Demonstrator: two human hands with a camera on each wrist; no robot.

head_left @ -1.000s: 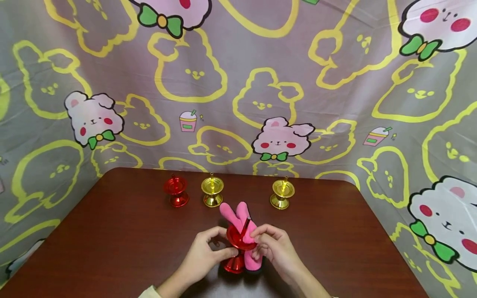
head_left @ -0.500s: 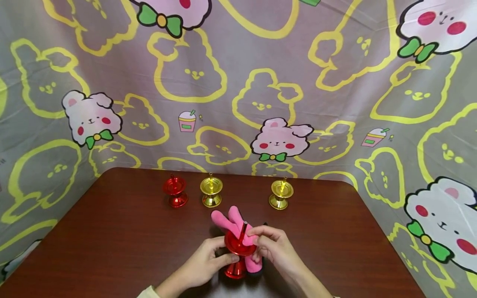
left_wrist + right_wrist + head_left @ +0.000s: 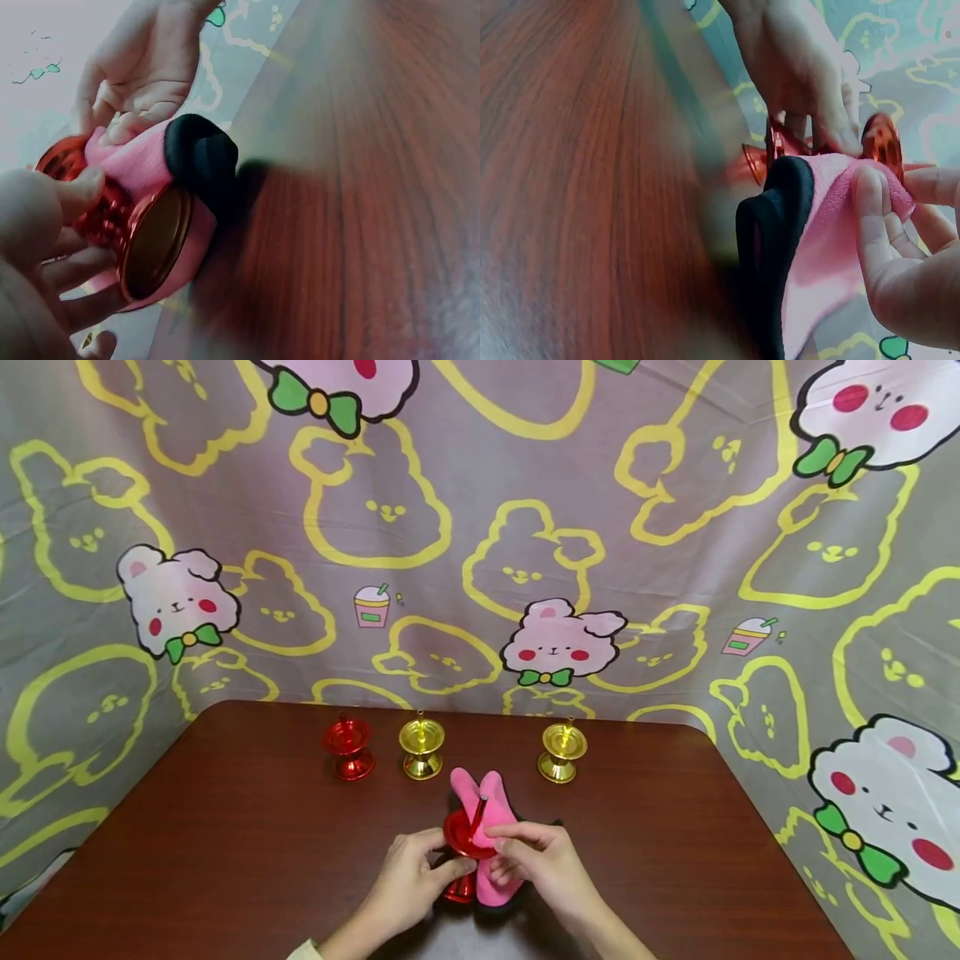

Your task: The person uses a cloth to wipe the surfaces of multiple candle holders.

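Note:
A shiny red candle holder (image 3: 458,838), with a dish, a flared foot and an upright tube, is held near the front of the table. My left hand (image 3: 406,870) grips it around the stem below the dish; the left wrist view shows the hollow underside of its foot (image 3: 157,244). Behind and right of it hangs a soft pink cloth (image 3: 497,807) with black edging (image 3: 780,206), two rounded folds sticking up. My right hand (image 3: 546,862) pinches a bunch of this cloth between thumb and fingers, pressing it onto the dish beside the tube.
Toward the back of the brown table (image 3: 240,835) stand another red candle holder (image 3: 349,748) and two gold ones, one gold holder (image 3: 422,750) next to it and the other gold holder (image 3: 562,752) farther right. A patterned curtain (image 3: 450,568) encloses the table.
The held candle holder and cloth shift slightly left, after first dipping and then rising. The cloth's folds swing left and back upright as my right hand works it over the dish.

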